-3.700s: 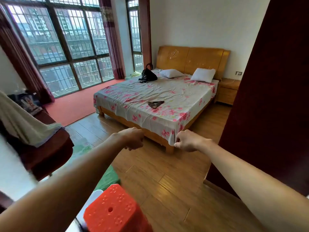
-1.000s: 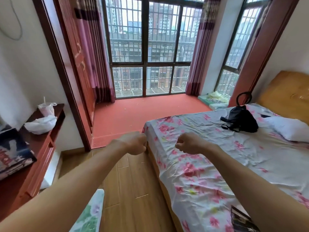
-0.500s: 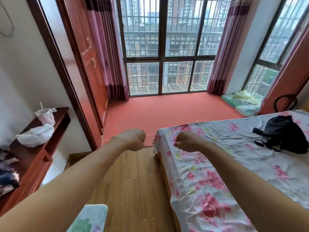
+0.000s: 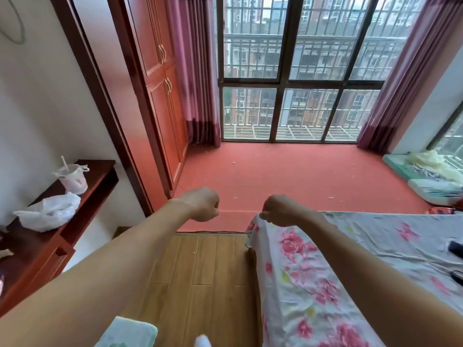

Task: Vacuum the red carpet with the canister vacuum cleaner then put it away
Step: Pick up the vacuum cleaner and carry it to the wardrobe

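- Below the tall barred window (image 4: 300,71), the flat red carpet (image 4: 288,171) lies speckled with pale crumbs.
- The canister vacuum is out of view. It is probably heavy, so grip its handle and stiff wand.
- Your left hand (image 4: 200,204) and right hand (image 4: 280,210), short of that window, are curled and empty.

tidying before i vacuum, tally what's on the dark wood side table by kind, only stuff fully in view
cup with straw: 1
white plastic bag: 1
total: 2
bits cut off at the left edge are not counted

bare left hand (image 4: 200,204), right hand (image 4: 280,210)
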The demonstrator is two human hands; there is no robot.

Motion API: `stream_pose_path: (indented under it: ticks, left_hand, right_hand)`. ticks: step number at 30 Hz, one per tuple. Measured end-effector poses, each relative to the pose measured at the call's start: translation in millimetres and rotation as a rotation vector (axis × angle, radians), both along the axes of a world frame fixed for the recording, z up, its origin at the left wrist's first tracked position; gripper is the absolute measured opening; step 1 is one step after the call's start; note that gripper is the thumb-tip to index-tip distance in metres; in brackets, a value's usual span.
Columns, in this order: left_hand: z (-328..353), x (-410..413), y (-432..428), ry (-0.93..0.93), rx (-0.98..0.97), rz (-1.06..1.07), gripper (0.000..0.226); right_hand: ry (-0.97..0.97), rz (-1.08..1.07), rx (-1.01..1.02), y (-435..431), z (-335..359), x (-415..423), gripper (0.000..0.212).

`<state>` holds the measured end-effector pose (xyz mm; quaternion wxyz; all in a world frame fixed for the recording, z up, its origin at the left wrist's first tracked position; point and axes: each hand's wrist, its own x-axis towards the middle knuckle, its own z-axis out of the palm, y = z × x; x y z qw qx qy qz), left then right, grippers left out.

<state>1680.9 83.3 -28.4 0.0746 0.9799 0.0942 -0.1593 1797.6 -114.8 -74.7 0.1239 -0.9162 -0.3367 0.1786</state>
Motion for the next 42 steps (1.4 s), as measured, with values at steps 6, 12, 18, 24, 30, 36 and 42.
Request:
stream_pose_path:
  ticks: [6,12,18,24,30,36,42]
  left_hand:
    - [-21,119,43,0.021,-0.009,-0.064,0.025]
    - [-25,265,107,0.066,0.059,-0.167,0.026]
    - [-23,380,146,0.038,0.023,-0.226,0.027]
    - [-39,488,181,0.074,0.016,-0.251,0.027]
    - [-41,597,217,0.132,0.016,-0.191,0.027]
    - [-17,722,242,0.038,-0.047,-0.137,0.025]
    - [-49,838,234,0.084,-0.061,-0.279,0.019]
  right_hand:
    - [-0.014,-0.044,-0.041,42,-26,112,0.034]
    - [-0.03,-0.166,-0.048,90,-20,241,0.033]
    - [-0.034,-0.237,-0.108,120,-18,328,0.029]
    - [0.018,-0.262,-0.145,150,-31,437,0.03]
    - [0.05,-0.228,-0.109,189,-32,563,0.033]
    - [0.02,-0.239,-0.034,212,-17,671,0.03]
    - [0.056,-0.343,-0.131,200,-40,756,0.028]
